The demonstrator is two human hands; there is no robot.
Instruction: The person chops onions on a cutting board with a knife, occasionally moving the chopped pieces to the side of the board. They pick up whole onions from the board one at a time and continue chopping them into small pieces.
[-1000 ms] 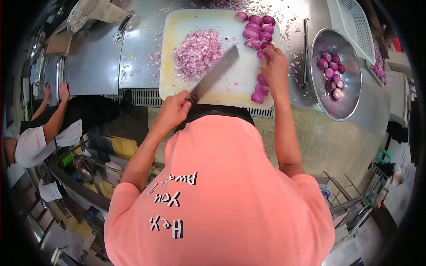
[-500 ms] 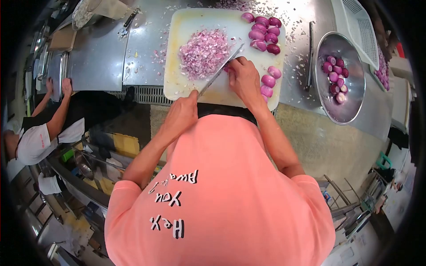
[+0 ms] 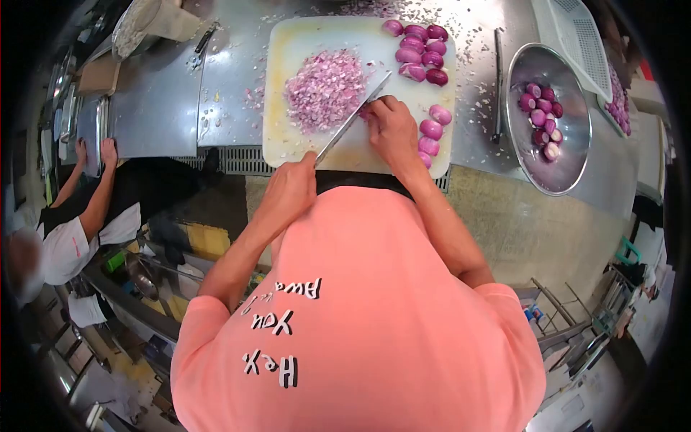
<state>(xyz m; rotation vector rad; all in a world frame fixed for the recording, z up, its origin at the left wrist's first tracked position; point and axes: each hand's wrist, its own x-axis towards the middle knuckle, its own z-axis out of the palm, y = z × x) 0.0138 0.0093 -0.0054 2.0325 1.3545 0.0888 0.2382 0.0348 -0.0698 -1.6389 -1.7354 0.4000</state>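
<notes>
Spanning the top, steel counter [image 3: 155, 122], outer edges lost in dark vignette. On it, cutting board [image 3: 288, 43]; metal bowl [image 3: 572, 147] rightward, black rod [image 3: 497, 86] between. Left hand [image 3: 291, 189] grips knife [image 3: 353, 118], handle hidden. Right hand [image 3: 394, 131], fingers curled by the blade, mostly covers onion piece [image 3: 364, 114] beside chopped heap [image 3: 324, 90].

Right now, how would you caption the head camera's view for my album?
Left hand gripping a knife, right hand close to its blade, beside chopped purple onion on a white cutting board.
</notes>
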